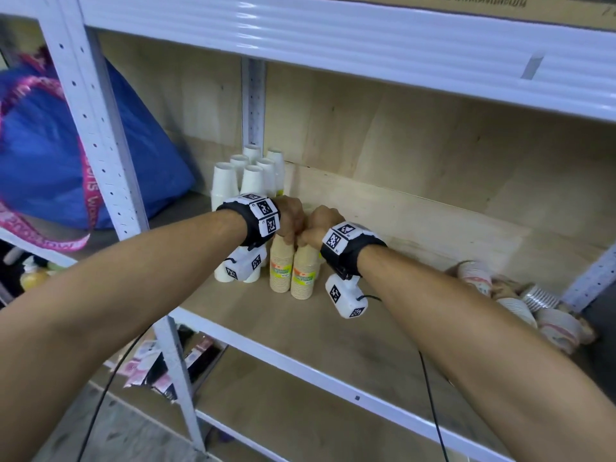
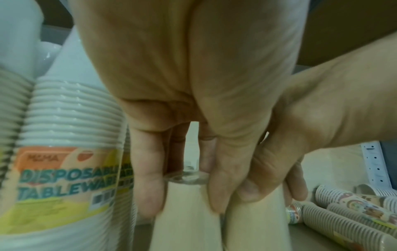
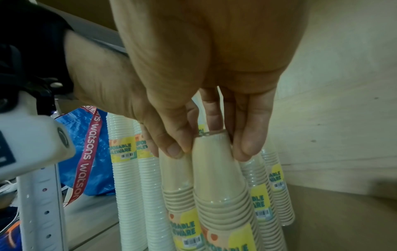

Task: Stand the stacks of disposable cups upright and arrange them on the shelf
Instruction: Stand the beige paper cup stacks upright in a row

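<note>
Two beige stacks of disposable cups stand upright side by side on the wooden shelf [image 1: 336, 331], rims down. My left hand [image 1: 289, 237] grips the top of the left beige stack [image 1: 281, 271], thumb and fingers curled round it [image 2: 184, 219]. My right hand [image 1: 308, 240] grips the top of the right beige stack [image 1: 304, 276] in the same way [image 3: 221, 173]; the hands touch. Several white cup stacks [image 1: 233, 183] stand upright just behind them in the back left corner. More stacks [image 1: 550, 323] lie on their sides at the shelf's right end.
The white metal post [image 1: 100, 145] bounds the bay on the left, and a blue bag [image 1: 50, 155] with a pink strap lies beyond it. The upper shelf [image 1: 333, 38] hangs low overhead. Bare board [image 1: 416, 248] stretches between the standing and the lying stacks.
</note>
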A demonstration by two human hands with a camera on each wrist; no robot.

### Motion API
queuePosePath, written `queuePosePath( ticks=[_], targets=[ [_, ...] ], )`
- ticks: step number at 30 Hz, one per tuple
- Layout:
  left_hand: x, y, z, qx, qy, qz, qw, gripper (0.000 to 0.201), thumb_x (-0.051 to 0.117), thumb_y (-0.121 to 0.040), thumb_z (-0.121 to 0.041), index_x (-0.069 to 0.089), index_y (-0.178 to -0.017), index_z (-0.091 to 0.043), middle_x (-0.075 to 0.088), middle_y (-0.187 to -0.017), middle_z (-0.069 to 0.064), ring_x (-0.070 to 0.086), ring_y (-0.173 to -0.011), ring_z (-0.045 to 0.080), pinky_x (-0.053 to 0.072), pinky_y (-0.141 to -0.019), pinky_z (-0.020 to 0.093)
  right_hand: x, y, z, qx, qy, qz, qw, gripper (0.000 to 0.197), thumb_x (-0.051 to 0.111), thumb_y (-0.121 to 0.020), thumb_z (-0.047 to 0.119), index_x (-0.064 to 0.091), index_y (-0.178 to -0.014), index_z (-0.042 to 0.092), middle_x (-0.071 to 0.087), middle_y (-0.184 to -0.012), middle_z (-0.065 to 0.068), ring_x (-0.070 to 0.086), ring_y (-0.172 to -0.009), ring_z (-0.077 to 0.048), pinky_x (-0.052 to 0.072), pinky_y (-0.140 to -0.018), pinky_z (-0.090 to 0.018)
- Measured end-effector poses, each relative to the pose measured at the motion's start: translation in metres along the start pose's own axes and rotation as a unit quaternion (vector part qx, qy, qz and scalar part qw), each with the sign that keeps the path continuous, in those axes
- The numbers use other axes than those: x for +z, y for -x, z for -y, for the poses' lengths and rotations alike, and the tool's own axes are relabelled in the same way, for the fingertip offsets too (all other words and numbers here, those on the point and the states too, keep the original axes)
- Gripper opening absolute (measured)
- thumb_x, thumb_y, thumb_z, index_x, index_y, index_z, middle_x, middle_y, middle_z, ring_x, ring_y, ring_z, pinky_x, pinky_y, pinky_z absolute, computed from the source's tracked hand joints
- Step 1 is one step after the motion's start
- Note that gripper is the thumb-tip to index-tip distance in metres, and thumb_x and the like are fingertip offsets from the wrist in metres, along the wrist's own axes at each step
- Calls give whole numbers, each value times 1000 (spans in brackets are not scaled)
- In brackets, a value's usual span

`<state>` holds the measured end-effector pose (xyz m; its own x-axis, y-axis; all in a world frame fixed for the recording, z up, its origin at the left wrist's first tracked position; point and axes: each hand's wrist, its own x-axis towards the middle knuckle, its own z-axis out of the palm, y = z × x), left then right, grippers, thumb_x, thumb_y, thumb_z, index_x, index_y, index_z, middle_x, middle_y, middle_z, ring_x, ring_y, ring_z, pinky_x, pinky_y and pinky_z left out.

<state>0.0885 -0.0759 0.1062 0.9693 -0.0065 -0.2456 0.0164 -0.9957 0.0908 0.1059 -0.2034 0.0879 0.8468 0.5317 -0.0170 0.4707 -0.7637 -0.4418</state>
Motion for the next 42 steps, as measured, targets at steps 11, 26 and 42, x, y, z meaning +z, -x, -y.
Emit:
queuePosePath(
  ticks=[11, 26, 42],
  targets=[
    [-4, 4, -1, -3, 6, -78, 997, 14, 72, -83, -14, 62, -93, -17, 62, -97, 1, 55, -84, 14, 51, -71, 25, 3, -10, -9, 47, -9, -36, 998, 27, 72, -77, 30, 51, -66, 19, 53, -68, 2, 53, -62, -16, 33, -46, -21],
    [-52, -27, -73, 86, 95, -122, 984, 27, 75, -84, -20, 67, -110, -18, 51, -85, -9, 54, -78, 12, 41, -56, 21, -64, 10, -98, 180, 54, -96, 978, 37, 65, -68, 44, 60, -92, 17, 64, -87, -2, 59, -69, -18, 50, -66, -29],
    [7, -115, -178, 216, 126, -88, 964, 50, 75, -83, -18, 59, -130, -22, 51, -127, 0, 54, -112, 18, 40, -85, 23, -50, 62, -208, 318, 53, -63, 945, 37, 59, -75, 45, 52, -95, 15, 60, -99, -6, 61, -88, -27, 46, -64, -31]
  ],
)
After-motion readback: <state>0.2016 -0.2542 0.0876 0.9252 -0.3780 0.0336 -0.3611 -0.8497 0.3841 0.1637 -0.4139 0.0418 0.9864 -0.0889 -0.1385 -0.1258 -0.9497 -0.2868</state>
